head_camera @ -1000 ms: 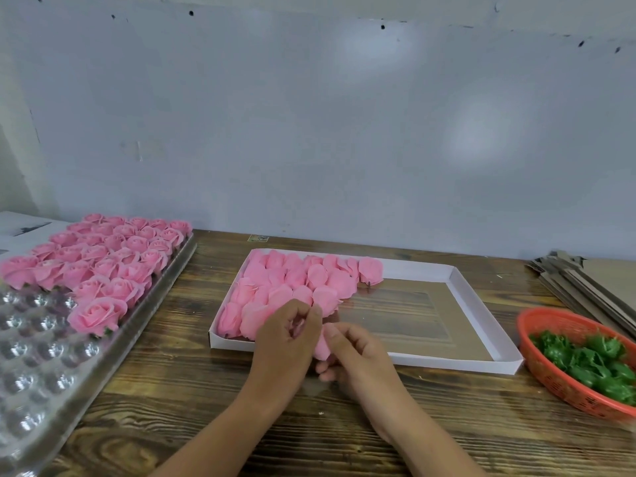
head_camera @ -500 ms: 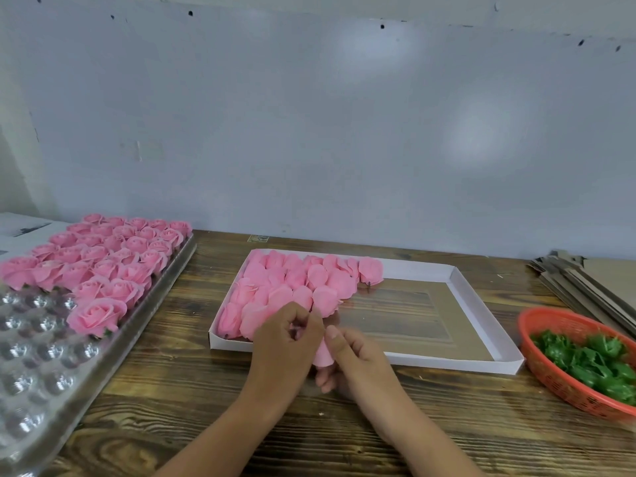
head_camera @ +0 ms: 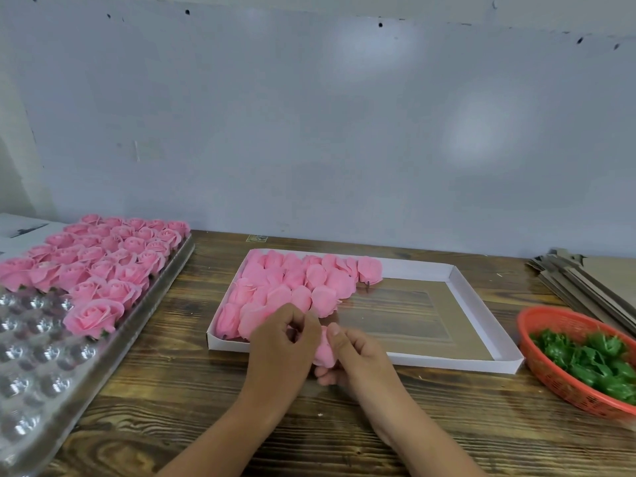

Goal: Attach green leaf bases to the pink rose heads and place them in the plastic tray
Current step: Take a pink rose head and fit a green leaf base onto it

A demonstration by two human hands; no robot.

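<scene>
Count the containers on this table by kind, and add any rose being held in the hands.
Clear plastic tray: 1
White shallow box: 1
Orange basket: 1
Pink rose head, held between left hand and right hand: 1
Total: 4

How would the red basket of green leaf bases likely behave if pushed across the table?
The red basket looks like thin plastic mesh, so probably light and slightly flexible. Its shallow, wide shape suggests it would slide on the wooden table rather than tip. The green leaf bases lie loose, so they may shift.
</scene>
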